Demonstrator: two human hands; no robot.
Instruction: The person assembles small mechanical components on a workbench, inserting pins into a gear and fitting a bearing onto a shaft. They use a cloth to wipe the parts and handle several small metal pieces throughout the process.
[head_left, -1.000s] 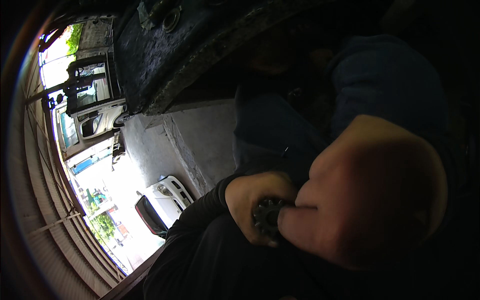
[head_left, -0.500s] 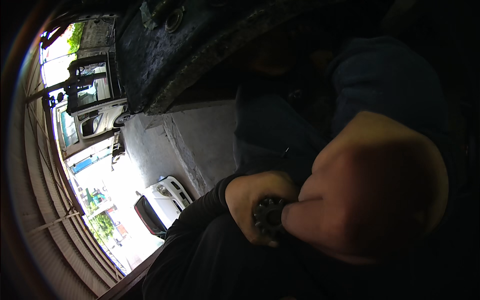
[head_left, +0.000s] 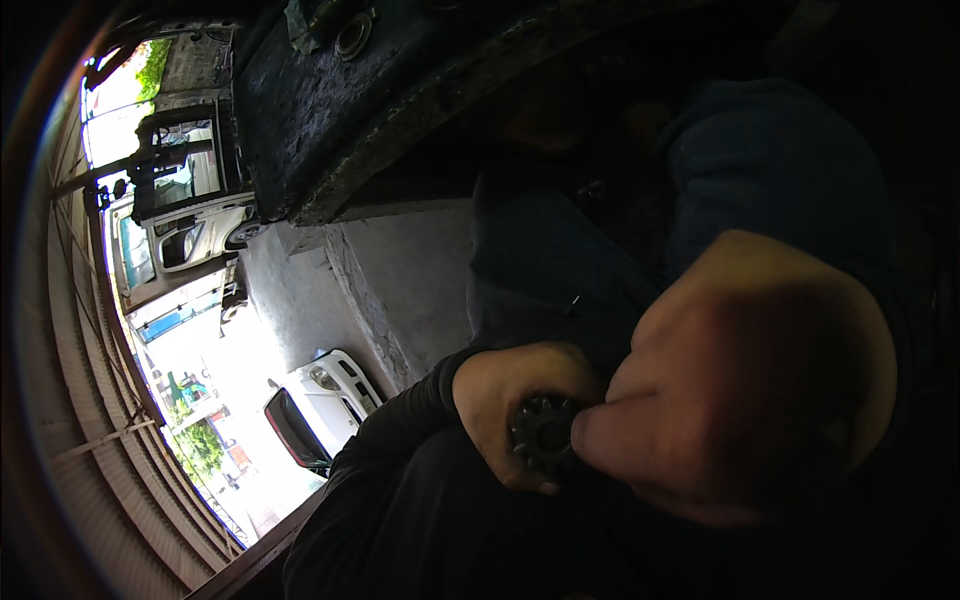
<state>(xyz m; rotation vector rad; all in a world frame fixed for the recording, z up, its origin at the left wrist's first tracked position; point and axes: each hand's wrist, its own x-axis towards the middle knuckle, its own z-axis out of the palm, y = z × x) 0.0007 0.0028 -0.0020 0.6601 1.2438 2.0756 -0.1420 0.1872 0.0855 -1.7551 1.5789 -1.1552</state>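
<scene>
A small dark toothed gear [head_left: 548, 432] faces up near the middle of the view, in deep shade. My left hand [head_left: 510, 405], in a dark sleeve, is closed around it. Close to the camera, my right hand [head_left: 740, 400] looms large and dim, its fingers bent. One digit presses against the gear's right side, beside its round centre. Shadow hides the undersides of both hands and the far side of the gear.
A dark, grimy bench top [head_left: 330, 130] stands at the upper left, bearing a metal ring [head_left: 353, 36]. Blue trousers [head_left: 540, 250] show beyond my hands. A white car [head_left: 325, 395] is on the concrete floor [head_left: 410, 280], and another vehicle [head_left: 200, 235] stands farther off.
My right hand has shifted very slightly right and down against the gear. The left hand still holds the gear in nearly the same place.
</scene>
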